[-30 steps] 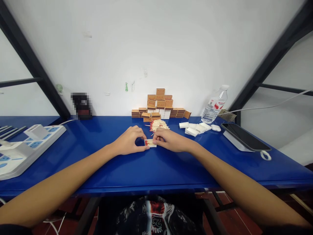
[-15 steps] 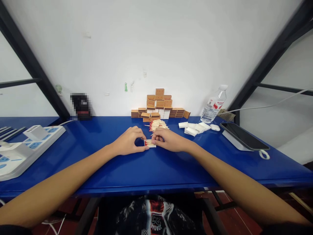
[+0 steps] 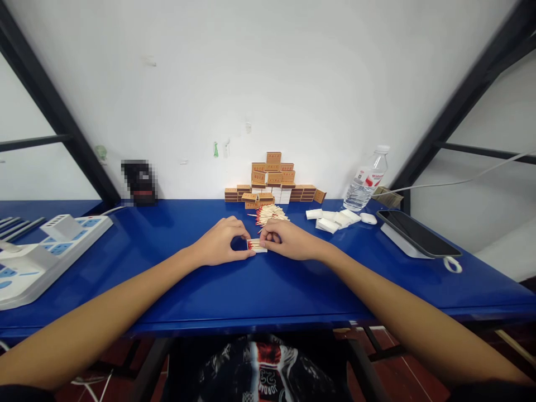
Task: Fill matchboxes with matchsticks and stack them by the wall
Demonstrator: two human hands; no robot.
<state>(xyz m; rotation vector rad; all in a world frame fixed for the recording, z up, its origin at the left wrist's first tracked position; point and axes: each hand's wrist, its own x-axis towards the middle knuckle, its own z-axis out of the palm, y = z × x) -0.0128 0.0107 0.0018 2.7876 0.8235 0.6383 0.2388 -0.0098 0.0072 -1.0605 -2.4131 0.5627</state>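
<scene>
A small white matchbox tray (image 3: 260, 250) with several red-tipped matches in it lies on the blue table (image 3: 268, 290). My left hand (image 3: 224, 241) grips the tray's left end between thumb and finger. From the right, my right hand (image 3: 288, 239) has its fingers curled, thumb and fingertips at the matches in the tray; whether it pinches a match is hidden. Just behind the hands is a heap of loose matches (image 3: 271, 213). Brown matchboxes (image 3: 273, 167) are stacked against the wall behind the heap.
White empty-looking trays (image 3: 329, 224) lie to the right of the heap, beside a white earbud case (image 3: 368, 218). Farther right are a water bottle (image 3: 364, 181) and a dark phone (image 3: 419, 231) on a white box. A white power strip (image 3: 62, 254) occupies the left side.
</scene>
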